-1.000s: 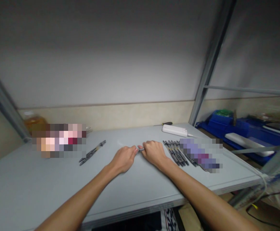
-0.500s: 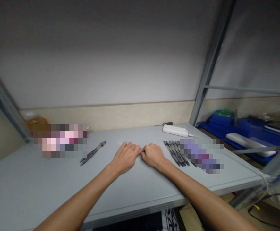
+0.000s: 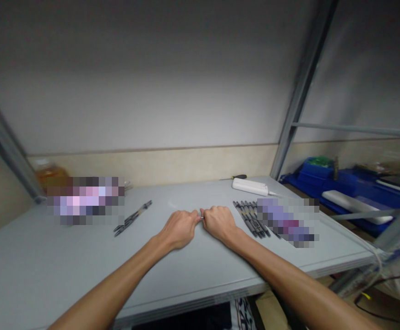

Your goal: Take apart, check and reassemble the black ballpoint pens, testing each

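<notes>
Above the middle of the grey table, my left hand [image 3: 181, 228] and my right hand [image 3: 219, 222] face each other, fingers curled. Both are closed on what looks like a pen [image 3: 202, 217]; only a short piece shows between them, the rest hidden in the fingers. Left of my left hand lie a few dark pens [image 3: 133, 218] side by side. To the right of my right hand, a row of several similar pens [image 3: 251, 219] lies slanted on the table.
A white power strip [image 3: 250, 186] with a cable and a screwdriver [image 3: 239, 177] lie at the back. Blurred-out items sit at left [image 3: 86, 200] and right [image 3: 285, 222]. A bottle [image 3: 51, 175] stands back left. Blue trays [image 3: 315, 174] are beyond the right post [image 3: 292, 107].
My left hand's fingers have curled in more tightly, and both hands have shifted slightly. The pens on the table have stayed put.
</notes>
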### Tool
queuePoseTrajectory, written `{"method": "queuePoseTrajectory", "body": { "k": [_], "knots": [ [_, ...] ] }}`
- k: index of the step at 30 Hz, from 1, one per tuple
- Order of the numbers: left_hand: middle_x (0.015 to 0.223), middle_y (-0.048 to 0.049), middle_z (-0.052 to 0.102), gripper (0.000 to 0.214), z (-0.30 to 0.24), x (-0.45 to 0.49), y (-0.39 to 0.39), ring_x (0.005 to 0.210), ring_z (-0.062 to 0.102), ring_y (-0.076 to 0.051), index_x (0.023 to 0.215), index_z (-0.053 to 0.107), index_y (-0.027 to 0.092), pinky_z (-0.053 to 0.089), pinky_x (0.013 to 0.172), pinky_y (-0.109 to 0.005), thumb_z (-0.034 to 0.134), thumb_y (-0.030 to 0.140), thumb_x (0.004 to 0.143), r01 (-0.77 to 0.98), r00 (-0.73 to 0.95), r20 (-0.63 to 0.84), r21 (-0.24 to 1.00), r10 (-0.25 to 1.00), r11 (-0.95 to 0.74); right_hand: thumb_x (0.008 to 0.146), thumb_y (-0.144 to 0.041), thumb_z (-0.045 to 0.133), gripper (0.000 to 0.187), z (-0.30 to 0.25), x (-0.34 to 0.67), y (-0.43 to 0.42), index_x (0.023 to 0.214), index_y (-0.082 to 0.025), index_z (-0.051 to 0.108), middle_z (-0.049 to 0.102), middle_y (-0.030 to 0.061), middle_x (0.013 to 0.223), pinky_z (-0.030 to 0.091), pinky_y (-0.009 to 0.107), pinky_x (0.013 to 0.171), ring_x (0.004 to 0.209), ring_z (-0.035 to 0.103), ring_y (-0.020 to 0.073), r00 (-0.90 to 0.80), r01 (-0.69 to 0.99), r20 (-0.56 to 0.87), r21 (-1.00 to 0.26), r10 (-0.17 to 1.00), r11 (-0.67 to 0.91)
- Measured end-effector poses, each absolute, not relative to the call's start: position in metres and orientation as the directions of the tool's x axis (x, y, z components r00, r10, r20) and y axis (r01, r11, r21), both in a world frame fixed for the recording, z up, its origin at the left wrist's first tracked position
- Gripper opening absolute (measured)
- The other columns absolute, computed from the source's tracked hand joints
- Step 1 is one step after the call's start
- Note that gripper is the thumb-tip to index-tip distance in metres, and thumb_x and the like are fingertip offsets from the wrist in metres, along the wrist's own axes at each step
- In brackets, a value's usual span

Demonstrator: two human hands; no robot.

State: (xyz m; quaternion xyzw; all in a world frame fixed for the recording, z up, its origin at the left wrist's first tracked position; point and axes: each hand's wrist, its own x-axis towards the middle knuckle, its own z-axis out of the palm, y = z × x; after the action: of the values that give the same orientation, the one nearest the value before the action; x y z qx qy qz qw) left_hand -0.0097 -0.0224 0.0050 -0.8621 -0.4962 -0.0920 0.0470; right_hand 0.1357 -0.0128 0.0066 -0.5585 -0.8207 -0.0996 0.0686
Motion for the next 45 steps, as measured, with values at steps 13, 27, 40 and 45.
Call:
{"method": "queuePoseTrajectory", "body": {
  "k": [13, 27, 40, 45],
  "knots": [
    [0.085, -0.0051, 0.062, 0.027, -0.001, -0.019, -0.014, 0.079, 0.056, -0.017, 0.093, 0.054, 0.018, 0.041, 0.07, -0.027, 0.034, 0.037, 0.09, 0.769, 0.445, 0.39, 0.295, 0.806, -0.568, 0.092, -0.03, 0.027, 0.046, 0.006, 0.142, -0.005, 0.089, -0.011, 0.069, 0.067, 0.0198, 0.083, 0.045, 0.032, 0.066, 0.081, 0.065, 0.025, -0.277, 0.961, 0.24, 0.059, 0.93, 0.271],
    [0.052, 0.0012, 0.049, 0.042, -0.003, -0.019, -0.007, 0.05, 0.044, -0.012, 0.058, 0.048, 0.017, 0.029, 0.054, -0.025, 0.025, 0.034, 0.089, 0.702, 0.344, 0.287, 0.553, 0.894, -0.448, 0.093, -0.03, 0.025, 0.047, 0.009, 0.144, -0.005, 0.086, -0.013, 0.068, 0.069, 0.0172, 0.078, 0.044, 0.029, 0.064, 0.077, 0.066, 0.0233, -0.319, 0.948, 0.283, 0.076, 0.904, 0.311],
    [0.068, 0.0023, 0.053, 0.021, 0.0, -0.021, -0.009, 0.063, 0.048, -0.011, 0.086, 0.056, 0.016, 0.035, 0.059, -0.022, 0.048, 0.035, 0.08, 0.464, 0.295, 0.401, 0.733, 0.867, -0.497, 0.092, -0.034, 0.029, 0.045, 0.005, 0.148, 0.0, 0.087, -0.014, 0.069, 0.068, 0.0181, 0.081, 0.043, 0.032, 0.065, 0.078, 0.065, 0.0258, -0.231, 0.972, 0.281, 0.028, 0.931, 0.233],
    [0.059, 0.0023, 0.052, 0.024, 0.002, -0.023, -0.009, 0.056, 0.045, -0.011, 0.073, 0.056, 0.016, 0.033, 0.056, -0.021, 0.046, 0.035, 0.082, 0.498, 0.268, 0.427, 0.706, 0.864, -0.503, 0.091, -0.036, 0.028, 0.046, 0.004, 0.151, 0.002, 0.089, -0.015, 0.069, 0.068, 0.0174, 0.081, 0.042, 0.031, 0.065, 0.079, 0.064, 0.0254, -0.238, 0.97, 0.271, 0.011, 0.933, 0.245]
  ]
}}
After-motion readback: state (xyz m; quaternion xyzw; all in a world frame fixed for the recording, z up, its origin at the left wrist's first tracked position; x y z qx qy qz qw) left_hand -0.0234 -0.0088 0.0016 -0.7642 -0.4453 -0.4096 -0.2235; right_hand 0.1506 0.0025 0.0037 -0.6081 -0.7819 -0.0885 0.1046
